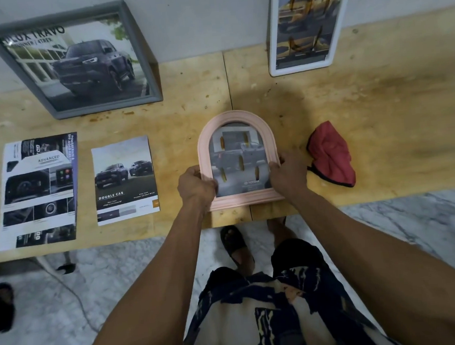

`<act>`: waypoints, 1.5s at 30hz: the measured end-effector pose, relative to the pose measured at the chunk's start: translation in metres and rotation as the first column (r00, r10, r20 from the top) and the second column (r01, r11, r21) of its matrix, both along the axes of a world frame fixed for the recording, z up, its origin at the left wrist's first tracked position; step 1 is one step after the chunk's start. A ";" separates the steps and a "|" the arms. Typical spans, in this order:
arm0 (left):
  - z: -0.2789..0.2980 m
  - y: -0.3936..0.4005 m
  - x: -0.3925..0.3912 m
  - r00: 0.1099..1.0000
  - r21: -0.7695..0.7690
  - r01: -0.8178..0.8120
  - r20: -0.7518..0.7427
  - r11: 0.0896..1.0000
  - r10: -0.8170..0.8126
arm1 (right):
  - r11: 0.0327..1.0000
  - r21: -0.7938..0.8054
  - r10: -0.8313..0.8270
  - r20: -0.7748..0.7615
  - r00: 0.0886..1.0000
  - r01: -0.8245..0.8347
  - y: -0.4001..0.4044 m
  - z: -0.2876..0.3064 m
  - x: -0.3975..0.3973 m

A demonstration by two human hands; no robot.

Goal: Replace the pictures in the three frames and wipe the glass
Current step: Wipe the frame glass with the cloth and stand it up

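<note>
A pink arched frame point(234, 117) lies on the wooden table near its front edge. It holds a grey car picture with a few strips of yellow tape on it. My left hand point(196, 184) grips the frame's lower left side. My right hand point(289, 174) grips its lower right side. A grey square frame point(144, 97) with a dark pickup picture leans on the wall at the back left. A white frame point(274, 68) with a taped picture leans at the back right. A red cloth point(331, 154) lies right of the pink frame.
Two loose printed car pictures lie on the table point(378, 100) at the left: a large sheet point(37, 190) and a smaller "Double Cab" sheet point(125, 180). My sandalled feet stand on the marble floor point(120, 276) below the table edge. A cable runs across the floor at the left.
</note>
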State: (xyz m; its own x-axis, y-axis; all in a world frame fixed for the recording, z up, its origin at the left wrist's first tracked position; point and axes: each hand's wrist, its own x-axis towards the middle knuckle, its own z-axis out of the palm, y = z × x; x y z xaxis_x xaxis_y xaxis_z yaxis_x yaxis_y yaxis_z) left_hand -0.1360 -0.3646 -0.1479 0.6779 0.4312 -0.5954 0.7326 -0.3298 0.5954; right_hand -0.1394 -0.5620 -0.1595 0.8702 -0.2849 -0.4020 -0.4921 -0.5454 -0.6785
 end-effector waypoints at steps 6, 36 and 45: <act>0.001 -0.007 0.001 1.000 0.048 -0.022 0.018 0.999 0.021 | 0.998 -0.047 0.038 0.015 0.999 -0.038 -0.005 0.000 0.005; 0.001 -0.001 -0.016 0.996 0.145 -0.002 0.085 0.989 -0.010 | 0.953 -0.230 -0.168 0.144 0.975 0.198 -0.082 0.020 0.037; -0.019 0.010 -0.009 0.870 0.516 0.346 0.137 0.783 -0.474 | 0.968 -0.243 0.177 0.457 0.872 -0.069 -0.032 0.020 0.066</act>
State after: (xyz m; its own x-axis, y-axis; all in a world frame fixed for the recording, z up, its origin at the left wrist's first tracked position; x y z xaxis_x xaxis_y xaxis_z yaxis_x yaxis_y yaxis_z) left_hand -0.1448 -0.3551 -0.1673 0.9485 0.2552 -0.1876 0.3131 -0.8451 0.4334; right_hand -0.0729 -0.5937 -0.1394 0.9733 -0.1939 0.1228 -0.0620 -0.7372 -0.6728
